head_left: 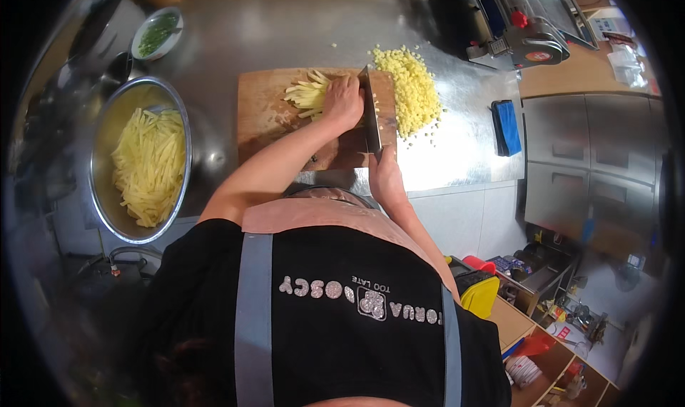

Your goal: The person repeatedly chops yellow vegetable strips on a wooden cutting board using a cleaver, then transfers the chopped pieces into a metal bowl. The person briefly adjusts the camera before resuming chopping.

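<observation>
On a wooden cutting board, my left hand presses down on a bundle of pale yellow potato-like strips, whose ends fan out to the left. My right hand grips the handle of a cleaver. The blade stands upright, close beside the fingertips of my left hand, with a few small cut bits to its right. Past the board's right edge lies a heap of small yellow dice on the steel table. My palm hides the middle of the strips.
At left stands a large steel bowl of cut strips. Behind it is a white bowl with chopped greens. A blue cloth lies near the right edge of the steel table. A machine stands at the back right.
</observation>
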Demonstrator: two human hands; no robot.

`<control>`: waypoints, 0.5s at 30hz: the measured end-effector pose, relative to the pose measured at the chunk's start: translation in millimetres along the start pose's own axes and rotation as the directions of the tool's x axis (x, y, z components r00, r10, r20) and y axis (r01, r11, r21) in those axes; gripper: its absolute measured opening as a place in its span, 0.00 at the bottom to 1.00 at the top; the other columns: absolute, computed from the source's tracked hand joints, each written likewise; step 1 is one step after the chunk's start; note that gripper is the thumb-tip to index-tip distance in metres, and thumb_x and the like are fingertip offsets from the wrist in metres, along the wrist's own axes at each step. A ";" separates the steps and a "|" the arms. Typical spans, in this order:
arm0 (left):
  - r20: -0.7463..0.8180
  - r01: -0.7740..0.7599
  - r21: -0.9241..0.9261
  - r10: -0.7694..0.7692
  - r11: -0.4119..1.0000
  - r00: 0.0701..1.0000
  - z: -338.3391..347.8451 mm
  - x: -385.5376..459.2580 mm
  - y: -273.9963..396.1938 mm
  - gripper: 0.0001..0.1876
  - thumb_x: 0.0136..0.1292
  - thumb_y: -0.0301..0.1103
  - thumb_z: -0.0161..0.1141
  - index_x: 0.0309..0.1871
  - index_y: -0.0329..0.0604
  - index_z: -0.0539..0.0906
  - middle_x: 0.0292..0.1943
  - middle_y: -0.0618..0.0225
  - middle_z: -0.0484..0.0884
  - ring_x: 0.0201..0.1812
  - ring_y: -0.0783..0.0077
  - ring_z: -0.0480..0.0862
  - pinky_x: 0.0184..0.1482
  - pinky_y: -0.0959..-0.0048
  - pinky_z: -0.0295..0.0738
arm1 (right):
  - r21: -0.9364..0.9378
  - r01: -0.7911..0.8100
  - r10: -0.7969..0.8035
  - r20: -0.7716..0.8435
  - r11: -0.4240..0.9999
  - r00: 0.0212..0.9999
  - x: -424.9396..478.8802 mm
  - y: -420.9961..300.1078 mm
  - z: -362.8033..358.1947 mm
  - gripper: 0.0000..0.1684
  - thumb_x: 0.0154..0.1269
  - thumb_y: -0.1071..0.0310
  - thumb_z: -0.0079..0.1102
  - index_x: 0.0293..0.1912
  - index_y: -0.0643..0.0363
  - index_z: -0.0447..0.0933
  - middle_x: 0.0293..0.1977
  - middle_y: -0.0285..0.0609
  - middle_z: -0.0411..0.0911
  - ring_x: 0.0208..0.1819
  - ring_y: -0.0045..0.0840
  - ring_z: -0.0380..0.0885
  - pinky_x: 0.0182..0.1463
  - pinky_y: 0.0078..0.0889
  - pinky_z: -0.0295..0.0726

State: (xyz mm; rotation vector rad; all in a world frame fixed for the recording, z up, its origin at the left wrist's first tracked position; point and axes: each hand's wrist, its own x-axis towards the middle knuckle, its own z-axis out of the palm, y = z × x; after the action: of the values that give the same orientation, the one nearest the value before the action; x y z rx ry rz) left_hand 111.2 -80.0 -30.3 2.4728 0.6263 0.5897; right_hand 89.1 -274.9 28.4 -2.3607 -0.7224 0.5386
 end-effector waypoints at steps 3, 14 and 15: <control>0.016 -0.021 -0.122 0.023 0.992 1.000 -20.2 17.2 -6.5 0.11 0.69 0.33 0.50 0.47 0.35 0.78 0.47 0.54 0.80 0.55 0.50 0.76 0.62 0.52 0.66 | 0.057 0.003 -0.004 0.020 0.998 1.000 -0.1 -2.2 -6.6 0.11 0.73 0.69 0.51 0.45 0.67 0.62 0.34 0.71 0.77 0.40 0.69 0.74 0.41 0.62 0.71; 0.052 -0.161 0.073 0.158 0.984 0.986 -40.9 -6.5 -47.0 0.12 0.70 0.39 0.54 0.42 0.41 0.82 0.45 0.60 0.79 0.52 0.54 0.77 0.55 0.54 0.71 | 0.056 -0.006 0.004 0.032 0.998 0.999 0.9 5.4 -7.2 0.12 0.73 0.67 0.51 0.47 0.66 0.63 0.36 0.69 0.77 0.42 0.68 0.75 0.41 0.60 0.73; 0.032 -0.152 0.098 0.150 0.983 0.988 -40.1 -2.4 -44.3 0.12 0.70 0.39 0.54 0.42 0.40 0.82 0.45 0.60 0.79 0.52 0.54 0.77 0.56 0.54 0.71 | 0.056 0.007 -0.008 0.028 0.998 1.000 1.3 7.3 -7.6 0.13 0.73 0.67 0.51 0.47 0.66 0.63 0.36 0.69 0.78 0.42 0.68 0.75 0.41 0.59 0.73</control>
State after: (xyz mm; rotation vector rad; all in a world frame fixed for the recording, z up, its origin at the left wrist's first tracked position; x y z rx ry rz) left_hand 74.9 -32.7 -25.4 2.6346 0.4715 0.5978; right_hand 96.8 -282.2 29.0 -2.3025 -0.7195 0.5825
